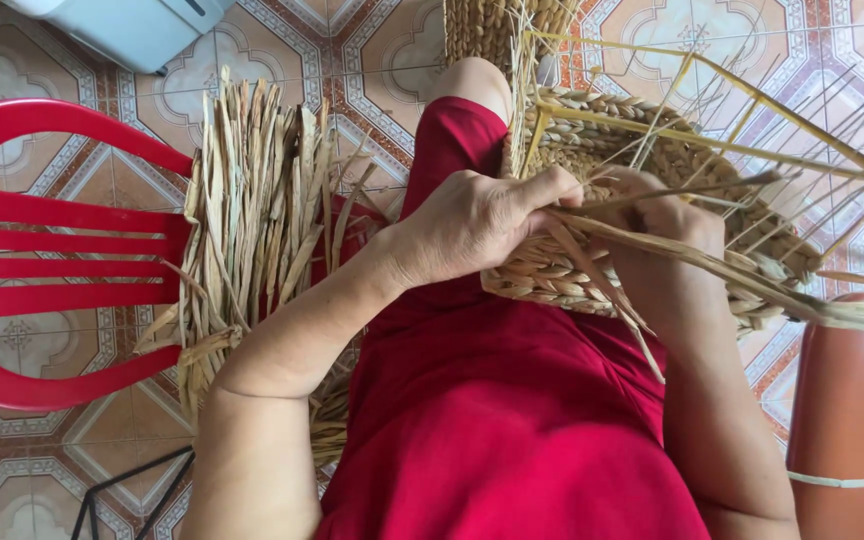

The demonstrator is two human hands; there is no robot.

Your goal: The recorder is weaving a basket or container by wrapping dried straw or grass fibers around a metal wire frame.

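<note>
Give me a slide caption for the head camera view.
Both hands weave dried straw strands into a wire-framed basket.

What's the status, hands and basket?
Left hand pinching a straw strand at the basket rim. Right hand gripping the same weave. Basket half woven on wire frame. Nothing blocking.

At frame centre, the left hand (477, 222) pinches a flat dried straw strand (712, 262) between thumb and fingers. The right hand (667, 215), partly hidden behind the strand, presses against a half-woven braided straw basket (572, 275) built on a yellow wire frame (722, 75), resting on the red-clothed lap (492, 400). A bundle of loose dried straw strips (252, 210) lies left of centre, overlapping a red plastic chair (42, 250). A terracotta-coloured cylindrical container (847, 420) stands at lower right on the patterned tile floor (372, 60).
</note>
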